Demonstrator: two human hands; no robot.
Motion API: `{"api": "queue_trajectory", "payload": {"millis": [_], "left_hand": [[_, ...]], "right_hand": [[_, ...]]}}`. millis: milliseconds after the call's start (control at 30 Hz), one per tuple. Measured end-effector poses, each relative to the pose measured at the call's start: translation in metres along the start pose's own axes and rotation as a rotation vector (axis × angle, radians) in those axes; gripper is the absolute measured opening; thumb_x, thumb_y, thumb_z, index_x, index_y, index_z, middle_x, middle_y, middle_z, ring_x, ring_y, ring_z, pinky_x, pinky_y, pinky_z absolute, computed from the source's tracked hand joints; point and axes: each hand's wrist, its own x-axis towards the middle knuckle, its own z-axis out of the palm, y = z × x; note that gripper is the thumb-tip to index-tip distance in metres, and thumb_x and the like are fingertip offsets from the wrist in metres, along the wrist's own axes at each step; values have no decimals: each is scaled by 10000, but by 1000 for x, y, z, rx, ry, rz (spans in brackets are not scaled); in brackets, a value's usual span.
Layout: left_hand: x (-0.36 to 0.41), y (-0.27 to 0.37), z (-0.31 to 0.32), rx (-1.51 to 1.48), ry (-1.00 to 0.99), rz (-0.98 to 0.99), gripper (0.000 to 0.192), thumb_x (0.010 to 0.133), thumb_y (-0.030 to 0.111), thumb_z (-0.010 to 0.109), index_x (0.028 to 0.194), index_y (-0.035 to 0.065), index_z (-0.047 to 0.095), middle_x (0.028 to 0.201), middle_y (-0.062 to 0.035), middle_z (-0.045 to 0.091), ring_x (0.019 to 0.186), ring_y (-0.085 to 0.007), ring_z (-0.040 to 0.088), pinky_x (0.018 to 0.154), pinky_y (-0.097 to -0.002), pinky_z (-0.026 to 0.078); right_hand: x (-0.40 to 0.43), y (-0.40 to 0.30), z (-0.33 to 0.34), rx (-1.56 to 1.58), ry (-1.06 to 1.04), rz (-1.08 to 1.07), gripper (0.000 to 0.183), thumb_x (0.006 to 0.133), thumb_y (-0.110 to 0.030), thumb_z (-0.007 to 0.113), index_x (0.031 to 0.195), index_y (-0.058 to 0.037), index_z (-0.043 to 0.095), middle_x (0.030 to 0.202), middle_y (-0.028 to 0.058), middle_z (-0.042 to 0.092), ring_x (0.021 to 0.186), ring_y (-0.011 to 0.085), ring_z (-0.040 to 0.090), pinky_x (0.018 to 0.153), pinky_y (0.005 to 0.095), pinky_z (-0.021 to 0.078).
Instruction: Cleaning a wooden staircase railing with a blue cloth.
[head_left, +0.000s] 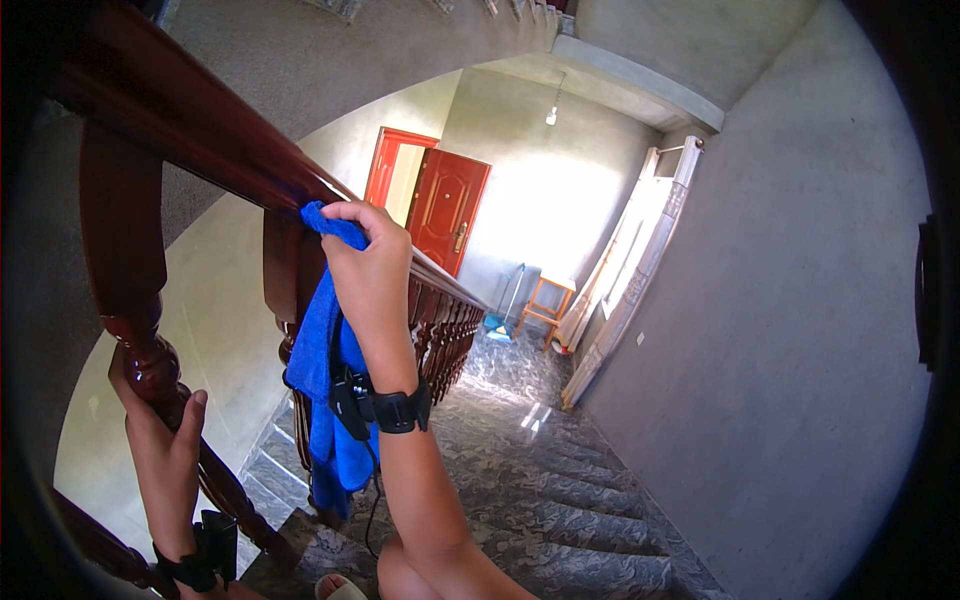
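My right hand (371, 251) grips a blue cloth (311, 352) against the side of the dark red wooden handrail (217, 127), above the top block of a baluster (281, 266). Most of the cloth hangs down in folds beside the wrist. Lower on the left, my left hand (165, 442) is wrapped around a nearer turned wooden baluster (154, 367), below its square upper part. Both wrists carry black straps with small devices. The fingers of the left hand are partly hidden behind the baluster.
Marble-patterned stairs (555, 495) descend beside the balustrade to a landing. Down there stand a wooden stool (544, 307), a broom (501, 330) with a dustpan, long curtains (637, 292) and a red door (450, 210) standing ajar. A grey wall (765, 300) runs along the right.
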Motion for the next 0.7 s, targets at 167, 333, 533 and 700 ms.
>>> {"api": "queue_trajectory", "payload": {"millis": [167,333,533,700], "left_hand": [[0,2,-1,2,-3,7,810,877,159,679,1508,198,173,1245,-181,564,1116,-302,582,964,-458,473],[1,1,0,10,1,-8,809,877,152,675,1508,199,171,1236,-177,567,1110,-299,581,958,-447,473],[1,-1,1,-3,12,27,799,876,153,679,1505,181,187,1208,-170,571,1090,-289,582,937,-438,475],[0,-1,0,10,22,10,803,874,163,685,1505,171,189,1219,-177,569,1091,-296,587,944,-439,477]], "right_hand": [[0,0,1,6,2,6,207,738,49,614,932,25,681,861,103,691,760,132,623,713,268,484],[0,-3,1,79,-30,86,195,724,69,601,909,25,647,930,181,654,898,332,638,845,373,486],[0,-5,1,71,-22,60,192,726,69,600,908,27,644,928,188,650,911,346,635,846,380,485],[-2,-5,3,56,-18,57,190,725,69,600,906,27,640,924,190,644,911,354,630,845,387,484]]}}
